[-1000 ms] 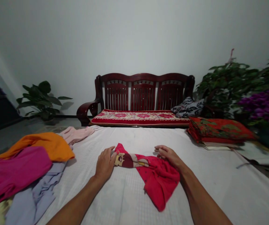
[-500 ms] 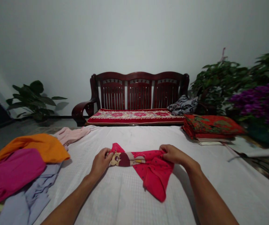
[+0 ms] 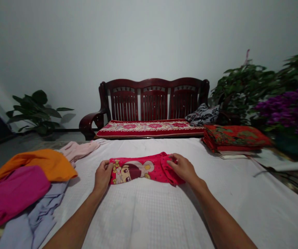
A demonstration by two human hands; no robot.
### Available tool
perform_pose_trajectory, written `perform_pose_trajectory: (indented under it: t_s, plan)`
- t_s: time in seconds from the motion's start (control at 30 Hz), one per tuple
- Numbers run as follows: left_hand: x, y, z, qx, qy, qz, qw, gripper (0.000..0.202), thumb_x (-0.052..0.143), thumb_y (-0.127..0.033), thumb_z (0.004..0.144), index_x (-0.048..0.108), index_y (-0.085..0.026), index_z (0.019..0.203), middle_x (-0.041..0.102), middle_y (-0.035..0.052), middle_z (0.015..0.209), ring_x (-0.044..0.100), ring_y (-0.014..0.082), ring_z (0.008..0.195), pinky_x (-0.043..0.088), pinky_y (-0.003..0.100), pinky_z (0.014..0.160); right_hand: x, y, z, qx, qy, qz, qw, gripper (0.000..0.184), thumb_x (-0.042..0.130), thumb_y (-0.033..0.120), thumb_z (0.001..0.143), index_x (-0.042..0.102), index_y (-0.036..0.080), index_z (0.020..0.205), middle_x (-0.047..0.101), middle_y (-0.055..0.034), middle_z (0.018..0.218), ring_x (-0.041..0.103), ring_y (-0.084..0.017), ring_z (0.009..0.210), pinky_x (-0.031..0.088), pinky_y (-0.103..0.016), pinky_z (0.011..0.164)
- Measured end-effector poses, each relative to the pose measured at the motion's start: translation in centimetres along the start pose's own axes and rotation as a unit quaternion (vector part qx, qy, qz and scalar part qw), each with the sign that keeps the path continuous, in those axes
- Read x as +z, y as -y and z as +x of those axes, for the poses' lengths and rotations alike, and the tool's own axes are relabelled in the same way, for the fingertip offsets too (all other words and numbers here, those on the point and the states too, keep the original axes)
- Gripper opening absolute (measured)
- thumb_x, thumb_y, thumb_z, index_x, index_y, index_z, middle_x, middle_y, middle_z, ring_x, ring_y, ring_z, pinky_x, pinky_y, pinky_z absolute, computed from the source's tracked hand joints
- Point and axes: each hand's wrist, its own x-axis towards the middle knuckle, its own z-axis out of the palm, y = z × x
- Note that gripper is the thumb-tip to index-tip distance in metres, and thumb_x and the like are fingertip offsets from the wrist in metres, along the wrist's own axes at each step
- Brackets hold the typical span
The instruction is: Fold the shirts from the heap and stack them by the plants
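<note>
A red cartoon-print shirt [image 3: 138,170] with small dark dots lies in a flat folded strip on the white cloth [image 3: 138,214], straight in front of me. The printed figure faces up, and a folded-over part lies at the right end. My left hand [image 3: 103,176] is closed on the strip's left edge, thumb and fingers pinched together. At the right end, my right hand [image 3: 183,168] has its fingers curled over the folded part and holds it. The fabric under the right palm is hidden.
To the left lie an orange garment [image 3: 42,160], a magenta one [image 3: 16,193], a grey-blue one [image 3: 32,216] and a pink one [image 3: 80,148]. A folded red patterned cloth stack [image 3: 235,138] sits at the right, near purple flowers [image 3: 289,107]. Behind stands a wooden bench [image 3: 154,100].
The red shirt's dangling right part is now folded in, and the print lies flatter and wider. My left hand moved left; my right hand shifted slightly left and up.
</note>
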Motion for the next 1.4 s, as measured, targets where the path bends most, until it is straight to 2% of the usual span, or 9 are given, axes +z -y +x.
perform_pose_trajectory:
  t_s: [0.17,0.3,0.47,0.63,0.77,1.0,1.07,1.2,1.4]
  plan:
    - [0.3,-0.7,-0.4,-0.071,0.034,-0.116,0.99,0.02,0.059,-0.025,0.077,0.056,-0.02,0.097,0.071,-0.0008,0.073,0.069,0.0178,0.062,0.057,0.03,0.06,1.7,1.3,-0.8,0.013,0.027,-0.109,0.994,0.052,0.061,0.045,0.086,0.055,0.025,0.135,0.069,-0.0103,0.121,0.066,-0.028,0.1,0.044,-0.034,0.077]
    - [0.3,-1.9,-0.9,-0.108,0.053,-0.197,0.973,0.04,0.057,-0.008,0.075,0.053,-0.02,0.112,0.072,0.0004,0.079,0.069,0.0155,0.059,0.057,0.028,0.059,2.5,0.3,-0.6,0.026,0.014,-0.127,0.991,0.024,0.048,0.028,0.09,0.067,0.022,0.103,0.073,-0.0081,0.105,0.067,-0.024,0.092,0.042,-0.031,0.072]
    - [-0.2,-3.1,-1.1,-0.168,0.116,-0.251,0.946,0.062,0.069,-0.01,0.073,0.05,-0.021,0.13,0.075,0.0038,0.088,0.071,0.0181,0.062,0.058,0.029,0.059,2.2,-2.4,0.7,0.023,-0.026,0.108,0.994,0.017,0.052,0.031,0.083,0.066,0.021,0.081,0.071,-0.0032,0.082,0.065,-0.02,0.08,0.043,-0.029,0.071]
    - [-0.1,-2.8,-1.0,-0.19,0.21,-0.27,0.92,0.04,0.081,-0.031,0.072,0.065,-0.015,0.104,0.075,0.0074,0.08,0.071,0.0221,0.063,0.059,0.034,0.062,1.1,-3.6,1.4,0.113,-0.053,0.398,0.909,0.028,0.069,0.047,0.07,0.064,0.02,0.077,0.06,0.002,0.058,0.055,-0.016,0.054,0.04,-0.025,0.05]
    - [0.1,-2.2,-0.4,-0.151,0.118,-0.278,0.941,0.037,0.082,-0.03,0.065,0.064,-0.017,0.094,0.073,0.0013,0.074,0.069,0.0182,0.061,0.057,0.029,0.06,-0.9,-3.9,1.5,0.149,-0.091,0.532,0.829,0.032,0.079,0.039,0.062,0.065,0.02,0.082,0.067,0.0007,0.066,0.059,-0.015,0.056,0.045,-0.024,0.049]
    - [-2.0,-2.3,2.2,-0.031,0.044,-0.375,0.926,0.033,0.071,-0.024,0.055,0.063,-0.019,0.086,0.071,-0.0032,0.079,0.068,0.0178,0.074,0.054,0.027,0.068,-3.8,-6.5,2.5,0.086,-0.188,0.691,0.693,0.019,0.075,0.024,0.064,0.063,0.021,0.078,0.07,0.0026,0.075,0.066,-0.014,0.068,0.057,-0.025,0.066]
    - [-2.2,-1.8,2.4,-0.036,0.049,-0.345,0.937,0.029,0.071,-0.023,0.052,0.063,-0.018,0.08,0.071,-0.0019,0.078,0.067,0.0183,0.075,0.053,0.027,0.068,-3.3,-7.2,2.5,0.138,-0.167,0.691,0.69,0.017,0.073,0.02,0.064,0.062,0.021,0.077,0.071,0.0015,0.074,0.067,-0.016,0.067,0.058,-0.028,0.066]
    - [-1.7,-0.8,1.8,-0.086,0.107,-0.256,0.957,0.026,0.074,-0.027,0.055,0.063,-0.018,0.076,0.072,0.0017,0.079,0.066,0.0181,0.074,0.052,0.028,0.071,-1.5,-7.6,1.9,0.249,-0.141,0.632,0.72,0.017,0.072,0.018,0.067,0.061,0.021,0.079,0.073,-0.0018,0.075,0.068,-0.017,0.063,0.058,-0.029,0.059]
    - [-2.7,-1.9,1.4,0.025,0.296,-0.064,0.953,0.036,0.074,-0.041,0.074,0.07,-0.022,0.104,0.072,0.0095,0.107,0.066,0.0273,0.104,0.049,0.041,0.096,-1.7,-7.3,0.7,0.226,-0.127,0.579,0.773,0.033,0.083,0.035,0.063,0.064,0.022,0.086,0.073,-0.0019,0.085,0.065,-0.016,0.065,0.053,-0.026,0.056]
